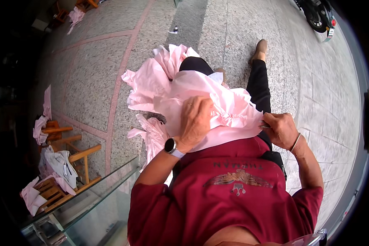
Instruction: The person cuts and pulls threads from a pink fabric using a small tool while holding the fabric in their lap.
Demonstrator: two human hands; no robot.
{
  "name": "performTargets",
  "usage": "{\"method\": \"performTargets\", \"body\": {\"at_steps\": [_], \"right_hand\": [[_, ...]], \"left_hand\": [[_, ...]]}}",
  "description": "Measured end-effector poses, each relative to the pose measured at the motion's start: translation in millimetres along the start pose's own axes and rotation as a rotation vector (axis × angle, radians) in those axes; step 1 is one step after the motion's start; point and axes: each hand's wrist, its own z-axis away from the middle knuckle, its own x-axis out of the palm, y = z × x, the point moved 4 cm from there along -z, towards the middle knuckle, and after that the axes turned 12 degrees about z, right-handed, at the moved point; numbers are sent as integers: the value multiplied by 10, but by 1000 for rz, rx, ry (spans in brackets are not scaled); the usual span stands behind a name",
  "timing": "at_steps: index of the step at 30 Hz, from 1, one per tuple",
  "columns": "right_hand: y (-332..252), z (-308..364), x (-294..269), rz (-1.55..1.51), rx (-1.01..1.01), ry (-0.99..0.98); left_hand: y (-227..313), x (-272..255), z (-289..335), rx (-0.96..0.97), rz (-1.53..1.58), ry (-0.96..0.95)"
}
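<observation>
A large pink cloth (230, 101) is spread across my lap, with a band of gathers running through its right part. My left hand (194, 123) rests on the middle of it, fingers curled down and closed on a fold. At the cloth's right edge my right hand (281, 129) pinches the fabric between thumb and fingers. A small dark metal tool (264, 126) pokes out from under those right fingers; its kind is mostly hidden. More pink cloth (149, 84) hangs crumpled over my left knee and down that side.
Wooden stools (80, 158) stand at the left with pink and white cloths on them. A glass-topped case (98, 209) is close by at the lower left. A parked motorbike (315, 16) is at the far right. One small dark-and-white item (174, 30) lies on the floor ahead.
</observation>
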Motion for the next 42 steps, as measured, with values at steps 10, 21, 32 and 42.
{"method": "performTargets", "body": {"at_steps": [10, 21, 32, 42], "right_hand": [[76, -60, -40, -91, 16, 50], [92, -79, -113, -126, 3, 170], [510, -22, -64, -380, 227, 132], [269, -25, -268, -329, 37, 179]], "left_hand": [[-113, -245, 133, -273, 160, -287], [31, -122, 121, -348, 305, -256], [-303, -495, 229, -154, 43, 0], [89, -178, -228, 51, 3, -200]]}}
